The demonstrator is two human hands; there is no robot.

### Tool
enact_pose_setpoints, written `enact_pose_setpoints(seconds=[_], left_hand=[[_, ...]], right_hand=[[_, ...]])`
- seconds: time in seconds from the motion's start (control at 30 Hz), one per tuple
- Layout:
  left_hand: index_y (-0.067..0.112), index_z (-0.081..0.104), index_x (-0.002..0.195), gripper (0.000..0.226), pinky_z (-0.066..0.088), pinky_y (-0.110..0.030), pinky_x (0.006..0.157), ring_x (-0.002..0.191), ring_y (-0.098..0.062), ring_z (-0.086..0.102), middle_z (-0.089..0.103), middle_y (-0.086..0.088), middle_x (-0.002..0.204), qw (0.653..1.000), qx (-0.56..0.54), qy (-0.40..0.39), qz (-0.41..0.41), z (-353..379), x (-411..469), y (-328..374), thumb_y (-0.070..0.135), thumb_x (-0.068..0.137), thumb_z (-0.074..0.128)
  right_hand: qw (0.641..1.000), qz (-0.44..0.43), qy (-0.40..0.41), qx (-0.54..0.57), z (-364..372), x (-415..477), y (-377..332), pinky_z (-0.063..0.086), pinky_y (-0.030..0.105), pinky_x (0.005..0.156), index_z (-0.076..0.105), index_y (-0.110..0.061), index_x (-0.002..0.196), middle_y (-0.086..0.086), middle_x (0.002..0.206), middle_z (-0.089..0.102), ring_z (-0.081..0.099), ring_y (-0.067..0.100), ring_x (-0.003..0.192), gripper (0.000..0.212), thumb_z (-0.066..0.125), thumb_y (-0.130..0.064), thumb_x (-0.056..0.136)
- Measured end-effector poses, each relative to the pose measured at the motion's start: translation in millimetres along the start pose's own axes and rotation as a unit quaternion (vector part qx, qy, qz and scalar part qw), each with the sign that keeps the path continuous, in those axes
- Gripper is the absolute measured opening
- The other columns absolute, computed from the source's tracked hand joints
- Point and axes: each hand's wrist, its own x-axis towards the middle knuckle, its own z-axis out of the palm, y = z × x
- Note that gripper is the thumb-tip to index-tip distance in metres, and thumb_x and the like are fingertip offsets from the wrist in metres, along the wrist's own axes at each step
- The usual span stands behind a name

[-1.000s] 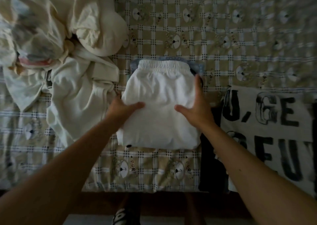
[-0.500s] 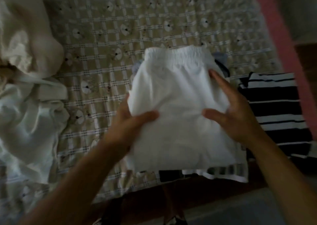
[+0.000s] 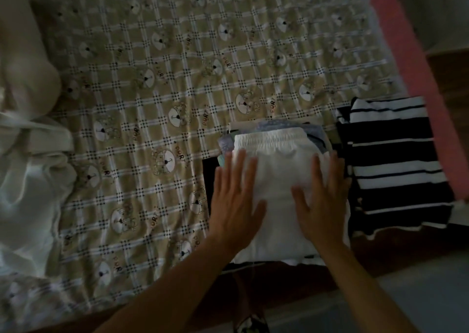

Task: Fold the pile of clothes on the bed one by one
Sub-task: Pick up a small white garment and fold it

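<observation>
Folded white shorts [image 3: 279,170] with an elastic waistband lie on top of a stack of folded clothes [image 3: 314,130] near the bed's front right edge. My left hand [image 3: 234,195] lies flat on the shorts' left side, fingers spread. On the right side of the shorts my right hand [image 3: 321,195] also rests flat with fingers apart. Neither hand grips the cloth. A pile of unfolded pale clothes [image 3: 28,175] lies at the far left of the bed.
A folded black-and-white striped garment [image 3: 396,165] lies right of the stack. The checked bedsheet [image 3: 157,99] covers the bed. A pink rail [image 3: 406,60] runs along the right side. The bed's wooden front edge [image 3: 279,284] and the floor [image 3: 393,307] are below.
Both hands carried the folded white shorts from the middle of the bed to the right and set them on the stack. The hands went from gripping the shorts to lying flat on them.
</observation>
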Motion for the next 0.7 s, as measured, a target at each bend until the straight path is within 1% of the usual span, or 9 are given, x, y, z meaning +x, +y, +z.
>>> enact_pose_setpoints(seconds=[0.07, 0.17, 0.27, 0.33, 0.4, 0.47, 0.53, 0.6, 0.7], left_hand=[[0.016, 0.005, 0.158, 0.087, 0.007, -0.057, 0.121, 0.152, -0.03, -0.012, -0.006, -0.01, 0.166, 0.995, 0.022, -0.061, 0.07, 12.0, 0.1, -6.7, 0.057, 0.094, 0.047], [0.019, 0.002, 0.158, 0.096, 0.008, -0.06, 0.119, 0.152, -0.026, -0.013, -0.009, -0.006, 0.166, 0.987, 0.064, -0.133, 0.068, 35.4, -6.6, -28.0, 0.076, 0.088, 0.036], [0.023, -0.002, 0.158, 0.099, 0.006, -0.061, 0.119, 0.151, -0.022, -0.018, -0.013, -0.003, 0.165, 0.982, 0.068, -0.167, 0.053, 47.9, -5.0, -40.9, 0.079, 0.085, 0.035], [0.022, 0.003, 0.158, 0.097, 0.005, -0.062, 0.118, 0.15, -0.021, -0.02, -0.008, -0.004, 0.166, 0.982, 0.051, -0.172, 0.056, 44.2, -2.0, -39.4, 0.071, 0.086, 0.044], [0.018, 0.015, 0.157, 0.09, 0.01, -0.06, 0.119, 0.151, -0.019, -0.013, 0.005, -0.007, 0.166, 0.988, 0.001, -0.142, 0.063, 28.0, -3.8, -42.1, 0.057, 0.086, 0.054], [0.018, 0.017, 0.156, 0.083, 0.01, -0.052, 0.122, 0.153, -0.021, -0.006, 0.009, -0.007, 0.165, 0.993, -0.042, -0.105, 0.04, 3.6, -10.8, -53.2, 0.049, 0.089, 0.055], [0.018, 0.016, 0.156, 0.078, 0.007, -0.044, 0.123, 0.153, -0.022, -0.002, 0.01, -0.006, 0.165, 0.996, -0.067, -0.06, -0.022, -21.6, -25.0, -75.7, 0.046, 0.093, 0.052], [0.016, 0.017, 0.156, 0.076, 0.012, -0.042, 0.123, 0.152, -0.022, 0.005, 0.017, -0.007, 0.164, 0.993, -0.061, 0.008, -0.099, -44.5, -44.7, -113.2, 0.044, 0.094, 0.052], [0.016, 0.014, 0.154, 0.082, 0.019, -0.048, 0.121, 0.151, -0.027, 0.009, 0.018, -0.01, 0.163, 0.976, 0.01, 0.06, -0.207, -84.0, -71.9, -183.3, 0.047, 0.09, 0.055]], right_hand=[[0.999, 0.013, -0.05, -0.002, 16.6, -4.5, 4.0, -0.002, 0.055, 0.119, 0.005, -0.025, 0.157, 0.006, 0.164, -0.011, -0.013, 0.024, 0.151, 0.074, 0.027, -0.06, 0.095], [0.994, 0.036, -0.101, -0.032, 38.5, -8.2, 19.1, 0.003, 0.063, 0.117, -0.001, -0.029, 0.156, 0.002, 0.164, -0.015, -0.015, 0.023, 0.15, 0.074, 0.021, -0.063, 0.094], [0.989, 0.047, -0.132, -0.056, 47.1, -2.6, 23.2, 0.004, 0.063, 0.117, -0.002, -0.031, 0.156, 0.002, 0.164, -0.014, -0.013, 0.024, 0.15, 0.076, 0.02, -0.065, 0.092], [0.986, 0.06, -0.144, -0.051, 42.6, 2.2, 19.0, 0.006, 0.065, 0.115, 0.002, -0.031, 0.156, 0.002, 0.164, -0.01, -0.01, 0.024, 0.151, 0.079, 0.018, -0.068, 0.089], [0.99, 0.067, -0.126, -0.021, 33.5, 2.6, 7.9, 0.011, 0.069, 0.112, 0.012, -0.024, 0.156, 0.008, 0.165, 0.003, 0.001, 0.027, 0.151, 0.085, 0.022, -0.069, 0.084], [0.995, 0.054, -0.076, 0.023, 25.3, -1.1, -12.0, 0.019, 0.071, 0.108, 0.022, -0.013, 0.153, 0.018, 0.161, 0.017, 0.016, 0.035, 0.147, 0.09, 0.031, -0.067, 0.082], [0.996, 0.034, -0.048, 0.069, 19.3, -1.5, -47.1, 0.021, 0.067, 0.108, 0.024, -0.008, 0.151, 0.021, 0.158, 0.022, 0.023, 0.037, 0.144, 0.096, 0.031, -0.075, 0.082], [0.991, -0.01, -0.059, 0.12, 21.2, -0.3, -94.6, 0.022, 0.061, 0.111, 0.024, -0.009, 0.151, 0.018, 0.158, 0.021, 0.022, 0.034, 0.143, 0.098, 0.032, -0.078, 0.081], [0.972, -0.089, -0.115, 0.184, 39.4, -1.3, -175.5, 0.024, 0.057, 0.115, 0.019, -0.023, 0.152, 0.008, 0.159, 0.018, 0.019, 0.031, 0.146, 0.077, 0.055, -0.051, 0.09]])
